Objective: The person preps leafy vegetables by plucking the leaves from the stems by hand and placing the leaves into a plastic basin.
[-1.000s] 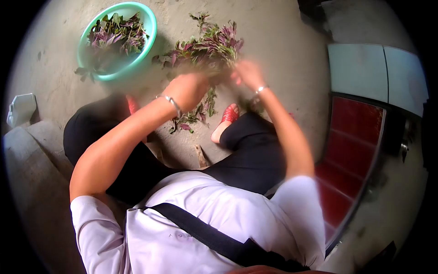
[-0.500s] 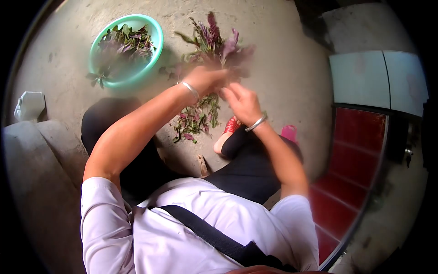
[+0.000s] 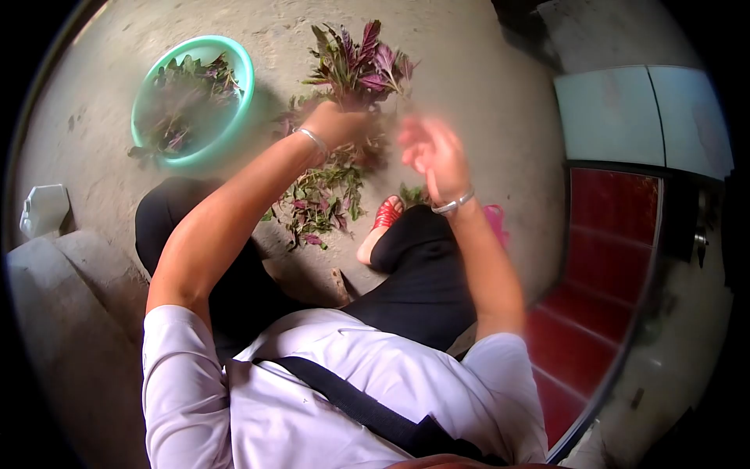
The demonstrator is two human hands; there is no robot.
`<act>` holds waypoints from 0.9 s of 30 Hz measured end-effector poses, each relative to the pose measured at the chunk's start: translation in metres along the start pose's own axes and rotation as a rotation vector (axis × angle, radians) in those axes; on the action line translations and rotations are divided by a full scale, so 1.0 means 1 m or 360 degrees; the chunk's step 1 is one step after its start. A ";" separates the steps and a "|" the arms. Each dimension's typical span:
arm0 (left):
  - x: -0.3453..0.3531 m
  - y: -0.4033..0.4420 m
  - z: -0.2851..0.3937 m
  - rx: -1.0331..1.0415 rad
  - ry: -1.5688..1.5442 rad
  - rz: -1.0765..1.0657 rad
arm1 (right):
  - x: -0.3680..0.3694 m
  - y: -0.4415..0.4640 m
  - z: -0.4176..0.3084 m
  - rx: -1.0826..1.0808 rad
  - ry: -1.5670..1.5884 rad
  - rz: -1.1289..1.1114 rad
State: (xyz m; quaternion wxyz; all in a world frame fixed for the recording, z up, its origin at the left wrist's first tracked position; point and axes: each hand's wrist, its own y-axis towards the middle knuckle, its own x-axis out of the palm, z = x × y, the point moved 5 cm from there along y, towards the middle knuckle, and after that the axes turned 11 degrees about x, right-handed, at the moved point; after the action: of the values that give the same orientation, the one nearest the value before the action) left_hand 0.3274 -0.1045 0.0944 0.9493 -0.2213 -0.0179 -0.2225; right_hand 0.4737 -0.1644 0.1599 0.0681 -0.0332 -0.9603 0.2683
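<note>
Leafy bunch (image 3: 363, 66): purple-magenta and green
Basin (image 3: 249, 82): light mint green
Leaves in the basin (image 3: 216, 74): dark green mixed with dull purple
Loose leaves on the floor (image 3: 324, 199): mostly green, flecked with purple-pink
Floor (image 3: 508, 141): greyish beige, faintly mottled
Bracelets (image 3: 454, 203): silver
Shirt (image 3: 336, 375): white with a lilac tint
Strap (image 3: 355, 400): black
Trousers (image 3: 422, 277): black
Sandal (image 3: 387, 212): bright red, in bands
Tiles (image 3: 609, 205): deep red, crossed by paler lines
Panels (image 3: 609, 117): pale blue-grey, divided by a dark line
</note>
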 end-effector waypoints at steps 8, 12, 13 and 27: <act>-0.001 -0.002 0.009 0.0713 -0.0194 0.0010 | 0.010 -0.004 0.004 -0.0177 -0.0150 -0.0041; -0.008 -0.035 0.035 0.0713 -0.0460 0.0087 | 0.019 -0.002 0.017 -0.0142 -0.0191 -0.0123; -0.011 -0.037 0.034 0.0756 -0.0401 0.0064 | 0.022 -0.002 0.019 -0.0134 -0.0185 -0.0138; -0.021 -0.060 0.040 0.0602 -0.0519 -0.0225 | 0.034 -0.005 0.006 -0.0001 0.0015 -0.0120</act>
State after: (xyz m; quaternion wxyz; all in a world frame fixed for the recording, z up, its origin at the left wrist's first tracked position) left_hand 0.2856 -0.1265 0.1526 0.9404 -0.0709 -0.2275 -0.2425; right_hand 0.4391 -0.1686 0.1614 0.0829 0.0018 -0.9607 0.2650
